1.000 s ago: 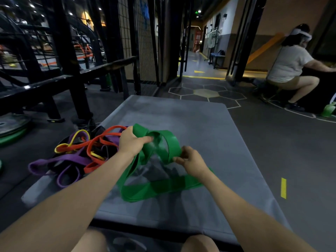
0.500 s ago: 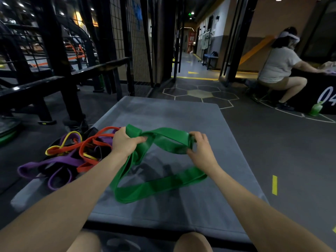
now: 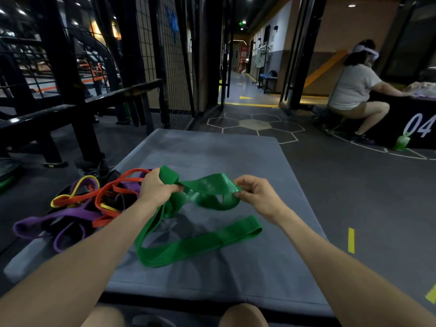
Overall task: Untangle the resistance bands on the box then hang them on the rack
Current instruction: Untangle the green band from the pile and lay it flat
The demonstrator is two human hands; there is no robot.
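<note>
Both hands, left hand (image 3: 157, 188) and right hand (image 3: 256, 194), grip the green band (image 3: 198, 246) over the box (image 3: 236, 152).

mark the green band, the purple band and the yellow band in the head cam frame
green band (image 3: 200, 244): head view, on the flat lower loop lying on the grey box.
purple band (image 3: 70, 214): head view, on the wide strip in the pile at left.
yellow band (image 3: 81, 182): head view, on the raised loop's arch.

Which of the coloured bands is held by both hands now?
The wide green band: the left hand and right hand both grip it. The orange band, yellow band and purple band lie untouched in the pile.
</note>
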